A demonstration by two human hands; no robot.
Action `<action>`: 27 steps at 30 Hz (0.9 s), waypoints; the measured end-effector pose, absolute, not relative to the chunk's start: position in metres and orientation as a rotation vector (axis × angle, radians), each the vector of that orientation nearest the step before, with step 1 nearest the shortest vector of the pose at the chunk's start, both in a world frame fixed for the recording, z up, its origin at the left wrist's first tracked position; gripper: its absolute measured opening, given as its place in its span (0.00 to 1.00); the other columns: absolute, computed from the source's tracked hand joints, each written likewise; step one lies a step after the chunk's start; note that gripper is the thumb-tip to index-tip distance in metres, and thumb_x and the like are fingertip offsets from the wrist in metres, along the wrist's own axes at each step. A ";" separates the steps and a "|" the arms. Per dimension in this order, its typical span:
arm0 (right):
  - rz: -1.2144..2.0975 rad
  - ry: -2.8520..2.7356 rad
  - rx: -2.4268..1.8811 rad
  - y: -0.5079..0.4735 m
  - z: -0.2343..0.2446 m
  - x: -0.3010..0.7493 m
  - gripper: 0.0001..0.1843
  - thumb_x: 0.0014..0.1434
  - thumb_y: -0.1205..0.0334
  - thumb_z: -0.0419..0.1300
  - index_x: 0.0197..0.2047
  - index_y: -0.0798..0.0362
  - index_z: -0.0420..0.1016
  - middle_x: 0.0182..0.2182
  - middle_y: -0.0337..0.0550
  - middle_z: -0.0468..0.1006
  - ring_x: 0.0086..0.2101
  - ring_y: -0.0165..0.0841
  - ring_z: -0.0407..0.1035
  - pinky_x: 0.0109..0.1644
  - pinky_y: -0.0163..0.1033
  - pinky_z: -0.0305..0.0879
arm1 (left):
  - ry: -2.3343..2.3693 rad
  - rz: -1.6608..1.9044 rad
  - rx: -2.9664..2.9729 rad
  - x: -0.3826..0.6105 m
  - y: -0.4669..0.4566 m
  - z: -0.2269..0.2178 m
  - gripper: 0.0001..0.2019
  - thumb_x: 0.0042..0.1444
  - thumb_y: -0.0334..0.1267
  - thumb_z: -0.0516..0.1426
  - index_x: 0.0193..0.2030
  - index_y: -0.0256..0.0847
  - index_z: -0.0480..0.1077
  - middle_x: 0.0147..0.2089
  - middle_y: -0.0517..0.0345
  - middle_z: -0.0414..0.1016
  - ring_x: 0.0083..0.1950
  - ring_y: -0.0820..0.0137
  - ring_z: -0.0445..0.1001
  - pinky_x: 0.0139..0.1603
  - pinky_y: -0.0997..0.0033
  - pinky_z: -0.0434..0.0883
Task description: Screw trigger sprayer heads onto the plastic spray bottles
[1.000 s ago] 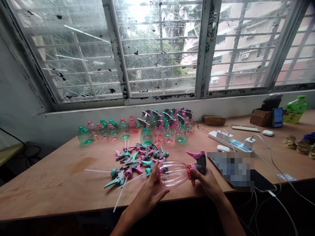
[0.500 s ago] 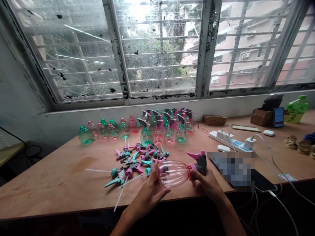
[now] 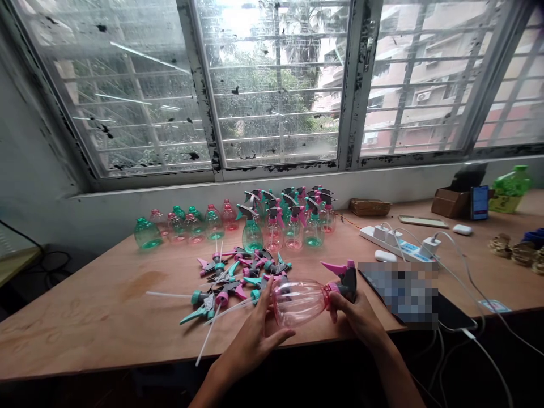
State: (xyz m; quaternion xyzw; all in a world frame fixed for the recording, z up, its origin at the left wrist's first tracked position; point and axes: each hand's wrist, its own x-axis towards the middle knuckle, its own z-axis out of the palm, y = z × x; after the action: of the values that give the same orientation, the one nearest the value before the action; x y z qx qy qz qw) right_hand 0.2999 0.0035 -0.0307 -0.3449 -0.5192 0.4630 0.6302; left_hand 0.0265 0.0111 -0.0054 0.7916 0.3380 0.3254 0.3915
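Note:
A clear pink spray bottle (image 3: 300, 301) lies sideways over the front edge of the wooden table (image 3: 106, 317). My left hand (image 3: 255, 334) cups its base with fingers wrapped round it. At the other end my right hand (image 3: 359, 317) grips the neck by the pink collar, just under the grey and pink trigger head (image 3: 342, 276). Loose trigger heads with white tubes (image 3: 232, 280) lie in a pile just beyond the bottle.
Several capped bottles (image 3: 289, 218) and several open pink and green bottles (image 3: 182, 226) stand near the window wall. A white power strip with cables (image 3: 399, 243), a phone (image 3: 450, 311), a cardboard box (image 3: 453, 201) and earbud cases sit to the right.
Almost nothing differs. The bottle and both hands have shifted very slightly while keeping the same hold.

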 end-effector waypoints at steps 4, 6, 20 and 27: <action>1.081 -1.183 -0.763 0.005 -0.033 0.301 0.16 0.62 0.49 0.69 0.38 0.54 0.77 0.23 0.38 0.79 0.20 0.31 0.69 0.27 0.37 0.62 | 0.859 0.857 1.993 0.029 0.009 -0.003 0.52 0.63 0.44 0.63 0.78 0.59 0.26 0.81 0.53 0.44 0.78 0.51 0.52 0.77 0.44 0.50; 1.085 -1.182 -0.760 0.006 -0.033 0.301 0.16 0.62 0.49 0.69 0.39 0.54 0.77 0.23 0.39 0.79 0.20 0.31 0.69 0.27 0.36 0.62 | 0.861 0.844 2.015 0.028 0.010 -0.003 0.55 0.61 0.45 0.65 0.78 0.58 0.24 0.81 0.53 0.43 0.79 0.51 0.48 0.78 0.43 0.47; 1.062 -1.197 -0.772 0.005 -0.033 0.302 0.16 0.62 0.49 0.69 0.37 0.54 0.78 0.21 0.38 0.78 0.20 0.31 0.68 0.29 0.37 0.62 | 0.820 0.814 2.027 0.026 0.014 -0.009 0.52 0.65 0.46 0.61 0.77 0.58 0.21 0.80 0.51 0.48 0.76 0.54 0.58 0.77 0.46 0.53; 1.070 -1.205 -0.772 0.006 -0.034 0.302 0.16 0.63 0.49 0.69 0.34 0.54 0.78 0.22 0.38 0.78 0.20 0.30 0.68 0.30 0.37 0.62 | 0.864 0.792 2.034 0.025 0.014 -0.007 0.55 0.61 0.49 0.64 0.78 0.51 0.25 0.81 0.49 0.44 0.79 0.50 0.48 0.78 0.43 0.45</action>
State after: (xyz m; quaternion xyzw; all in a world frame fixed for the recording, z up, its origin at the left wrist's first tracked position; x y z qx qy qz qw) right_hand 0.3015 0.0055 -0.0340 -0.3368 -0.5253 0.4668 0.6267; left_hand 0.0247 0.0143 -0.0074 0.7991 0.3393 0.3112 0.3867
